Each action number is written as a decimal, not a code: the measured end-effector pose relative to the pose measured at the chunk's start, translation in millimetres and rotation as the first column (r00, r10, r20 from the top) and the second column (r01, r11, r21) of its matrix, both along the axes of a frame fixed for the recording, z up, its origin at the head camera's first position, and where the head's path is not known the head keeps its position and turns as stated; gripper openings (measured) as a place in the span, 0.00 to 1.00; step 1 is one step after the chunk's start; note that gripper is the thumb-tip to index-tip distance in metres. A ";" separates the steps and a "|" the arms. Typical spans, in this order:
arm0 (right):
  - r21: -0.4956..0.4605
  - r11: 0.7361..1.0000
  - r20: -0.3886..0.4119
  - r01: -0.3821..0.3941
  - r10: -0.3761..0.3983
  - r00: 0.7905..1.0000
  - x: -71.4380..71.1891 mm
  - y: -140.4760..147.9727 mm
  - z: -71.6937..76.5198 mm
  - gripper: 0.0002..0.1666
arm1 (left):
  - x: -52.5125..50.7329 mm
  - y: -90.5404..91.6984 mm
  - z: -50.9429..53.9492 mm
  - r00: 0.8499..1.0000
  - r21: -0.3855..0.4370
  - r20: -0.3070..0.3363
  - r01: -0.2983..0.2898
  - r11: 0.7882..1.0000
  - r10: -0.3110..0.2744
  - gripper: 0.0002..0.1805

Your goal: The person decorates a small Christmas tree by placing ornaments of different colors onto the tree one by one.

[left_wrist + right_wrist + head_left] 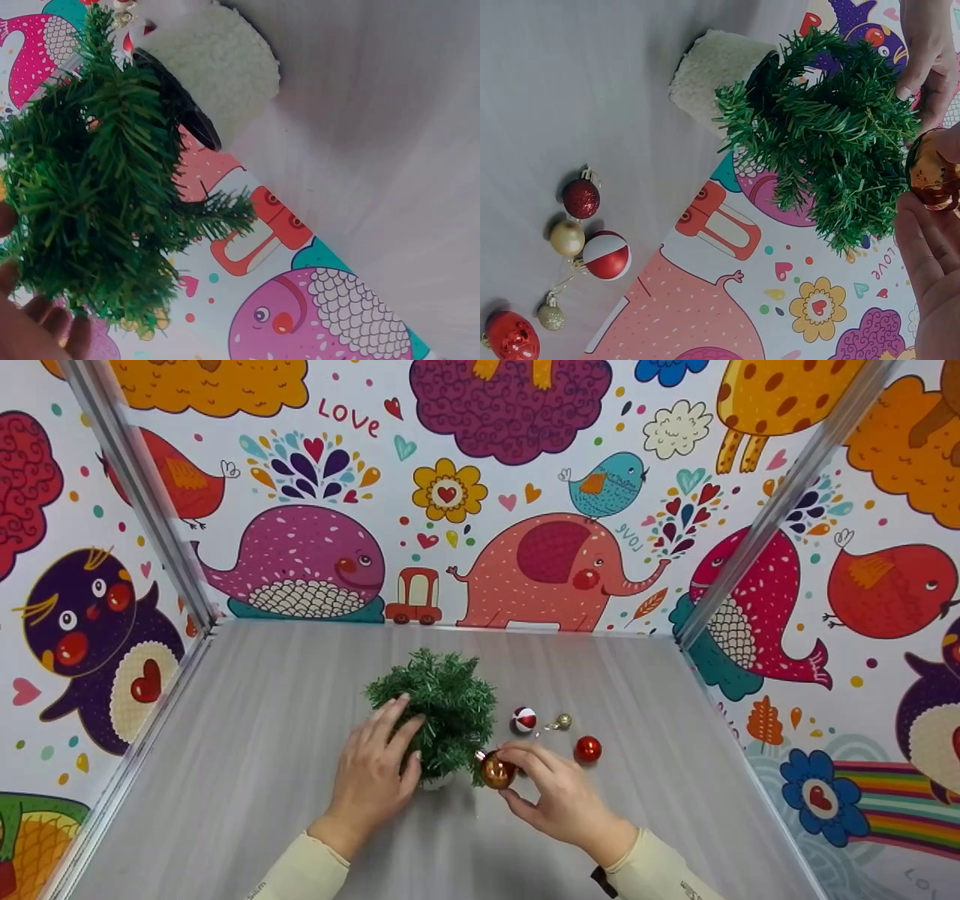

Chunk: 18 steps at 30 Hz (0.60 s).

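A small artificial Christmas tree (450,682) stands on the table, its base wrapped in white fluffy material (217,71). My left hand (375,769) rests at the tree's left side, fingers spread and touching the green branches. Between thumb and fingers, my right hand (559,795) pinches a shiny copper-orange bauble (498,770) with a silvery cap. That bauble is close to the tree's lower right branches, its cap toward them; whether it touches them I cannot tell. The right wrist view shows the bauble (932,172) partly covered by the fingers.
Right of the tree lie a red-and-white ball (523,719), a small gold glitter ball (563,721) and a shiny red bauble (588,748). A dark red glitter ball (581,198) and a gold ball (568,238) show in the right wrist view. Printed panels (442,562) enclose the table.
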State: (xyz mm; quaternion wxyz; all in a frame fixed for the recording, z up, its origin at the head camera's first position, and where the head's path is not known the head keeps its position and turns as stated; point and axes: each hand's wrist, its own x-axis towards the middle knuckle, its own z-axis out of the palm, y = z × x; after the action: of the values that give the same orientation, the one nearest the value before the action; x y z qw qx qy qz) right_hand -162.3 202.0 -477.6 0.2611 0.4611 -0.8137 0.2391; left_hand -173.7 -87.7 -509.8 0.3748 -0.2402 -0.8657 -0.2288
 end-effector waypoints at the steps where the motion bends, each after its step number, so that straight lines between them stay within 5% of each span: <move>1: -0.005 1.000 -0.004 -0.005 0.004 1.000 0.3 -1.1 0.1 0.33 | 0.4 1.6 0.8 1.000 -0.002 -0.017 0.013 1.000 -0.013 0.24; 5: -0.028 0.999 -0.004 -0.019 0.019 1.000 1.3 -6.0 0.5 0.33 | 2.8 7.3 3.2 0.995 -0.033 -0.066 0.068 0.997 -0.070 0.25; 10: -0.057 0.997 0.029 -0.047 0.049 0.998 2.9 -12.4 -0.5 0.34 | 5.0 13.9 4.7 0.988 -0.067 -0.046 0.145 0.987 -0.149 0.20; 18: -0.116 0.987 0.070 -0.108 0.116 0.991 4.8 -20.1 -3.2 0.34 | 6.1 24.0 2.7 0.977 0.002 -0.020 0.214 0.977 -0.214 0.17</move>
State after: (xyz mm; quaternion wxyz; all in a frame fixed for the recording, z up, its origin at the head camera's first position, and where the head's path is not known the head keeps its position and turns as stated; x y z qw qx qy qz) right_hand -157.5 181.9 -480.8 0.2413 0.4812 -0.7811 0.3163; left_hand -167.6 -63.8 -507.1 0.3570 -0.3336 -0.8306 -0.2671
